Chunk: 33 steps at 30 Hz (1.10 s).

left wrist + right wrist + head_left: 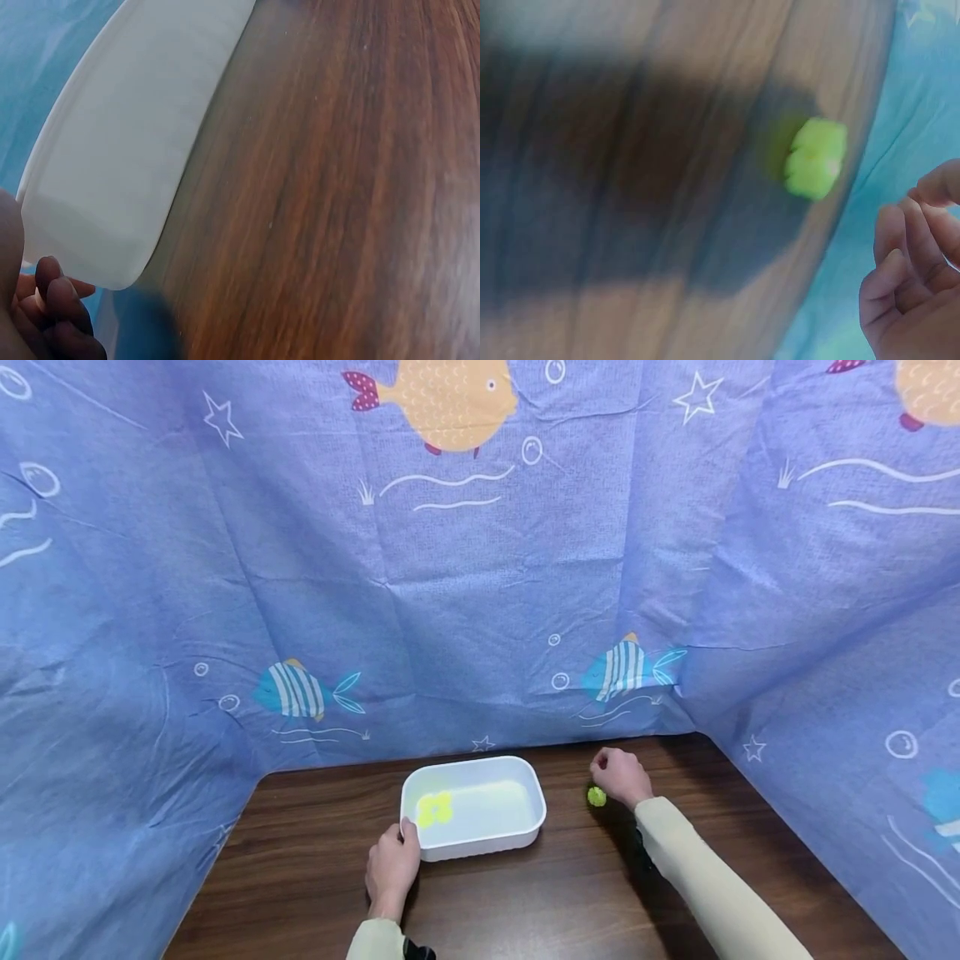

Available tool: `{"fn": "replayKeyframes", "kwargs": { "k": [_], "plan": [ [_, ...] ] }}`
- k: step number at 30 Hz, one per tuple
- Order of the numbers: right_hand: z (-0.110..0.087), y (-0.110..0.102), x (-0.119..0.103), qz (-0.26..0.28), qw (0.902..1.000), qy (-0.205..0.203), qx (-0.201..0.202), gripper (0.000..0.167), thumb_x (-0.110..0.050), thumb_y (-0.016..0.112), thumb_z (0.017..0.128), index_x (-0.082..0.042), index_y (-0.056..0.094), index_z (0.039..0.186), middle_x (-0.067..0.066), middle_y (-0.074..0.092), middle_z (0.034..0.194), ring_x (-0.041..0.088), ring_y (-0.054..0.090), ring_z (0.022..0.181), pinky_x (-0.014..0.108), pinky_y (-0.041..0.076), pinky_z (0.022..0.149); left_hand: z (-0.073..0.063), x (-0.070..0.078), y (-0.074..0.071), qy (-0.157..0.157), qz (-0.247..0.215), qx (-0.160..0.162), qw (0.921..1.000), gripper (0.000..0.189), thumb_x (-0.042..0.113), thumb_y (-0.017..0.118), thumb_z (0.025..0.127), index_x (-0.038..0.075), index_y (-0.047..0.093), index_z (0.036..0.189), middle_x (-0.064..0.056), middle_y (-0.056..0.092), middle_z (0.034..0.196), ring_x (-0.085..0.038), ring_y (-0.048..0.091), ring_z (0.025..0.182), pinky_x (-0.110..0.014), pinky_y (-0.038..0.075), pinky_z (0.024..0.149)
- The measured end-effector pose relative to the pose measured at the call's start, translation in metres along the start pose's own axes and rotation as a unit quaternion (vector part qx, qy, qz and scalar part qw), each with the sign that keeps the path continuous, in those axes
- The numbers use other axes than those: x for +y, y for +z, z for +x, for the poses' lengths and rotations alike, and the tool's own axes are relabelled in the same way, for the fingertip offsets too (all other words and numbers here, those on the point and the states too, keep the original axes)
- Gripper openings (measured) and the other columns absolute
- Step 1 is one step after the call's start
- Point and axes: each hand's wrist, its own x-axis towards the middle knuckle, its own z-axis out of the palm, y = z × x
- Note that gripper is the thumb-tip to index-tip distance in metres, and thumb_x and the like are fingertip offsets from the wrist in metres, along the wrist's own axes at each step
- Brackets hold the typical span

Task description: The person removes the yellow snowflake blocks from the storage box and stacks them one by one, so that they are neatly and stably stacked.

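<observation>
Right wrist: piece (816,159) seemingly near edge (826,244)

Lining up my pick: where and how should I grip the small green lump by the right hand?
I'd likely pinch the green lump by opposite sides, coming down from above with the right hand: it looks small and rounded, with notches along one side, and its top is uncovered.

I see a white rectangular tub (480,850) upright, bright-yellow cluster (426,814) inside, small lime-green ridged lump (596,797) to its right.
</observation>
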Motion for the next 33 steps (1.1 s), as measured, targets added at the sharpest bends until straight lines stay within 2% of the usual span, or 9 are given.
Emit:
{"fn": "replayKeyframes", "kwargs": {
  "k": [5, 14, 20, 25, 29, 33],
  "plan": [
    [0.006, 0.006, -0.029, 0.003, 0.9995, -0.028, 0.016, 0.015, -0.022, 0.060, 0.090, -0.012, 0.070, 0.093, 0.006, 0.068, 0.088, 0.022, 0.061, 0.076, 0.039, 0.047, 0.062, -0.001, 0.002, 0.003, 0.009, -0.002, 0.010, 0.9999, 0.048, 0.041, 0.036, 0.104, 0.008, 0.067, 0.089, -0.023, 0.071, 0.099, -0.038, 0.065, 0.081, -0.051, 0.046, 0.067],
    [0.014, 0.020, -0.097, 0.013, 0.9954, -0.072, 0.062, 0.010, -0.022, 0.064, 0.089, -0.015, 0.071, 0.088, 0.003, 0.068, 0.082, 0.021, 0.062, 0.075, 0.039, 0.049, 0.064, -0.001, 0.006, 0.004, 0.010, 0.004, 0.009, 0.9999, 0.048, 0.040, 0.036, 0.103, 0.009, 0.069, 0.086, -0.021, 0.071, 0.098, -0.036, 0.064, 0.081, -0.050, 0.046, 0.067],
    [0.006, 0.046, -0.142, -0.001, 0.9918, -0.125, 0.026, 0.012, -0.020, 0.062, 0.094, -0.013, 0.072, 0.093, 0.000, 0.066, 0.079, 0.014, 0.057, 0.064, 0.032, 0.046, 0.055, 0.000, 0.007, 0.006, 0.010, 0.006, 0.004, 0.9999, 0.048, 0.040, 0.036, 0.103, 0.010, 0.063, 0.077, -0.017, 0.070, 0.089, -0.031, 0.062, 0.075, -0.045, 0.044, 0.064],
    [-0.004, 0.071, -0.170, 0.011, 0.9883, -0.152, -0.006, 0.013, -0.018, 0.062, 0.094, -0.011, 0.073, 0.096, -0.001, 0.065, 0.077, 0.010, 0.054, 0.060, 0.028, 0.044, 0.053, 0.001, 0.007, 0.006, 0.007, 0.006, 0.003, 1.0000, 0.048, 0.039, 0.036, 0.103, 0.010, 0.064, 0.077, -0.014, 0.069, 0.087, -0.027, 0.059, 0.073, -0.042, 0.043, 0.063],
    [-0.011, 0.089, -0.184, 0.028, 0.9880, -0.151, -0.020, 0.009, -0.017, 0.066, 0.091, -0.011, 0.073, 0.089, 0.000, 0.066, 0.075, 0.010, 0.054, 0.063, 0.028, 0.044, 0.055, -0.001, 0.008, 0.005, 0.007, 0.005, 0.002, 1.0000, 0.048, 0.039, 0.037, 0.103, 0.011, 0.064, 0.076, -0.013, 0.068, 0.083, -0.027, 0.058, 0.071, -0.041, 0.041, 0.061],
    [-0.018, 0.106, -0.190, 0.054, 0.9897, -0.123, -0.049, 0.009, -0.020, 0.073, 0.085, -0.012, 0.071, 0.081, 0.000, 0.067, 0.076, 0.011, 0.054, 0.065, 0.028, 0.046, 0.060, -0.002, 0.009, 0.005, 0.015, 0.005, 0.007, 0.9998, 0.047, 0.039, 0.038, 0.103, 0.011, 0.066, 0.077, -0.016, 0.070, 0.087, -0.029, 0.061, 0.071, -0.042, 0.042, 0.060]
  ]
}}
